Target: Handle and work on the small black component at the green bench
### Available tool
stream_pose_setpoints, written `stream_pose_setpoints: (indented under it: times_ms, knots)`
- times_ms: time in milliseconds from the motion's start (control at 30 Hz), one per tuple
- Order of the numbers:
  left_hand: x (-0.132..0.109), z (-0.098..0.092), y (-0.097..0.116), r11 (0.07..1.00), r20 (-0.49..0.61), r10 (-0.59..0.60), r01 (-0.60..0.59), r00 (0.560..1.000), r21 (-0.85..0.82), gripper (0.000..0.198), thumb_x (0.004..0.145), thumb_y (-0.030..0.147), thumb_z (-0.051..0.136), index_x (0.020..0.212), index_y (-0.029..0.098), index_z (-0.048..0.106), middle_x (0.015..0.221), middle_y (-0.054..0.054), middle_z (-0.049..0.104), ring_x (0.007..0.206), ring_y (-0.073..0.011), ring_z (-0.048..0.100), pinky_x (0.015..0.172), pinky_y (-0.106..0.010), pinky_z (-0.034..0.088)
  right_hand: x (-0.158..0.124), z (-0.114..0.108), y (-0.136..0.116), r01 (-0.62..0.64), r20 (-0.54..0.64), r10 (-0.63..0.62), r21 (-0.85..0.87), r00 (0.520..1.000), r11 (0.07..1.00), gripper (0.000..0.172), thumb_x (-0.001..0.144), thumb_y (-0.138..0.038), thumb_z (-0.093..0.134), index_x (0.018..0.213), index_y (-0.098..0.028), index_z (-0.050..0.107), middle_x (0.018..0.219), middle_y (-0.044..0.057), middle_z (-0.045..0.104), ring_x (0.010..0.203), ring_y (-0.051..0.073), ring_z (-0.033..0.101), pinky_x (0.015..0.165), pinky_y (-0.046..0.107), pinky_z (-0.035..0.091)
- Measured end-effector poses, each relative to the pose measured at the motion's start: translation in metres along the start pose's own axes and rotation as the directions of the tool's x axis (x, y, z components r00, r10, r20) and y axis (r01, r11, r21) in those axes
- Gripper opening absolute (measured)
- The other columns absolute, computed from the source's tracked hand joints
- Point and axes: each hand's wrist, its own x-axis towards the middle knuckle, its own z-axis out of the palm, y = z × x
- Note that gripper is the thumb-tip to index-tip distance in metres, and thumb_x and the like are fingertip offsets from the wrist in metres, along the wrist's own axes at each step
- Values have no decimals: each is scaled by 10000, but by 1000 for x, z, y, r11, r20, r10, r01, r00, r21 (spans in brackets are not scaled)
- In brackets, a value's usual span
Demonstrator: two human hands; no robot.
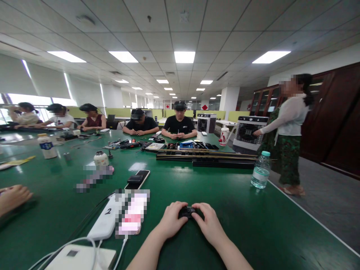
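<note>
Between my two hands, low over the green table point(222, 191), is a small black object point(188, 212) with a rounded shape; its exact kind does not show. My left hand point(174, 217) grips its left side, with the thumb in front and the fingers behind. On the other side, my right hand point(207, 221) pinches its right end between thumb and fingers. To the left of my hands lies a phone with a blurred lit screen point(133, 213), a white cable plugged into its lower end. Beside it is a white power bank point(105, 217) marked "2".
A water bottle point(260, 170) stands near the right edge. Black rails point(222, 164) and tools lie across the middle. Another phone point(144, 176) carries a black case. A co-worker's hand point(15, 198) is at far left. A person point(292, 131) stands beyond the right edge.
</note>
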Motion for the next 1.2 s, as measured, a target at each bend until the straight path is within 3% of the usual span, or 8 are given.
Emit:
stream_pose_setpoints:
  times_ms: [267,633,933,1200]
  knots:
    - [0,1,-1,1000,1,1,-1,1000,13,426,725,214,579,1152,214,568,1141,-42,614,1069,-210,526,941,-320,382,0,5,4,-20,89,32,-130,995,991,192,788,-269,550,942,-255,664,1132,38,648,1127,229,525,991,402,352]
    - [1,1,-1,1000,10,10,-10,1000,-28,470,730,200,549,1199,220,546,1189,-56,569,1106,-214,506,971,-319,371,-1,-1,8,-54,35,53,24,998,998,317,711,-204,572,1015,-236,656,1101,52,667,1084,227,568,990,400,391]
    - [3,6,-6,1000,1,-7,7,1000,-29,532,697,206,591,1223,191,516,1222,-72,552,1134,-225,488,997,-333,352,0,-4,5,-75,33,74,26,997,997,256,736,-203,549,963,-226,665,1021,44,692,1013,214,600,940,363,426]
    - [3,3,-1,999,-20,16,-17,1000,-35,373,751,209,562,1124,207,572,1143,-61,586,1067,-207,526,951,-318,396,-2,-4,7,-50,15,49,43,999,998,275,738,-198,546,990,-221,657,1054,53,682,1033,221,590,957,376,421]
